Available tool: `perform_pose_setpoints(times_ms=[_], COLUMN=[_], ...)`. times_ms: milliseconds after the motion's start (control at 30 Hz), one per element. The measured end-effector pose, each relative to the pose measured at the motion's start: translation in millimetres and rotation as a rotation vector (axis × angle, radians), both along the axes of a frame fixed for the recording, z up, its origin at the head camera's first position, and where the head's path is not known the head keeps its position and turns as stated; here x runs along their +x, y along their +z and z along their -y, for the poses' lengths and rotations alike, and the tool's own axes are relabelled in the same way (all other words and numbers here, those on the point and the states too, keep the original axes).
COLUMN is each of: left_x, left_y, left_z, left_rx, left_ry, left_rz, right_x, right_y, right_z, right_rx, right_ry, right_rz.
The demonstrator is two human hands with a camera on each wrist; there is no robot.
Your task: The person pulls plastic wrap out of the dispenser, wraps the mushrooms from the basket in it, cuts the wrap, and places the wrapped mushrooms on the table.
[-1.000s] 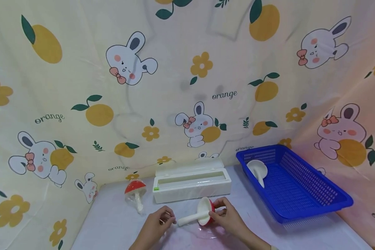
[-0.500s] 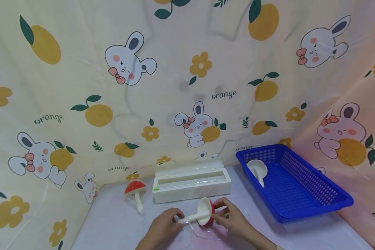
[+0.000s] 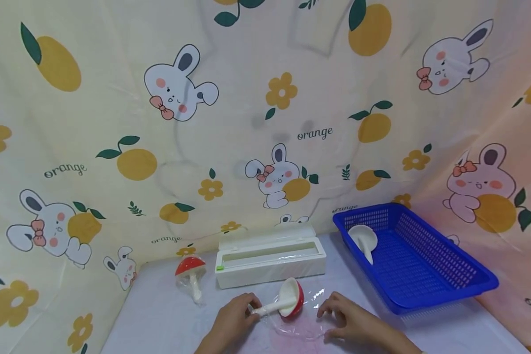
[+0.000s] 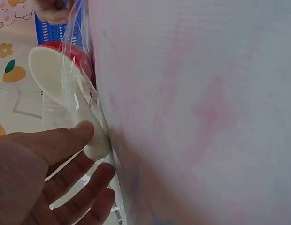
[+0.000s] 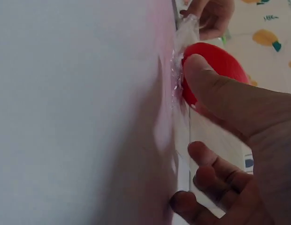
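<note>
Lying on its side on the white table (image 3: 159,319), the red-capped mushroom toy (image 3: 287,300) rests on a sheet of clear film (image 3: 307,322), its cap toward the right and its white stem (image 3: 265,309) pointing left. The left hand (image 3: 234,317) pinches the end of that stem; from the left wrist view the thumb lies along the stem's tip with the other fingers loosely curled beneath it, and the film drapes over the pale underside of the cap. The right hand (image 3: 351,322) sits just right of the cap, fingers spread and relaxed, tips down on the film's edge. From the right wrist view its thumb (image 5: 206,84) touches the red cap (image 5: 216,70) through crinkled film, while the other fingers hang lightly bent and clasp nothing.

Behind the toy, against the backdrop, stands a long white dispenser box (image 3: 270,258) with its lid raised. Left of the box, a second red mushroom (image 3: 190,275) lies wrapped in film, well apart from the hands. To the right, a blue basket (image 3: 442,290) sits tilted at the table's edge, with an all-white mushroom (image 3: 365,241) lying in its far corner. A cloth (image 3: 115,98) printed with rabbits and oranges hangs all around.
</note>
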State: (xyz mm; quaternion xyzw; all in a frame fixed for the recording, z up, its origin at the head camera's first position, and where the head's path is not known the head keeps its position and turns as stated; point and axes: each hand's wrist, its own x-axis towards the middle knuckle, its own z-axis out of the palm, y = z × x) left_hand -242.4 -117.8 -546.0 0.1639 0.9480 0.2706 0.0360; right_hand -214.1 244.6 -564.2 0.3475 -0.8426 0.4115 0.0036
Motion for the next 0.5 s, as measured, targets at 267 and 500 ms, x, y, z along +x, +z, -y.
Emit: perform_pose_setpoints(times_ms=[267, 500], left_x=[0.4, -0.6], left_y=[-2.1, -3.6], left_z=[1, 0], left_rx=[0.023, 0.025], left_ry=[0.012, 0.029], left_rz=[0.024, 0.047], right_x=[-2.5, -7.7], right_y=[-4.1, -3.0], right_z=[5, 10], right_rx=[0.034, -0.040], right_ry=[0.062, 0.110], right_rz=[0.122, 0.002])
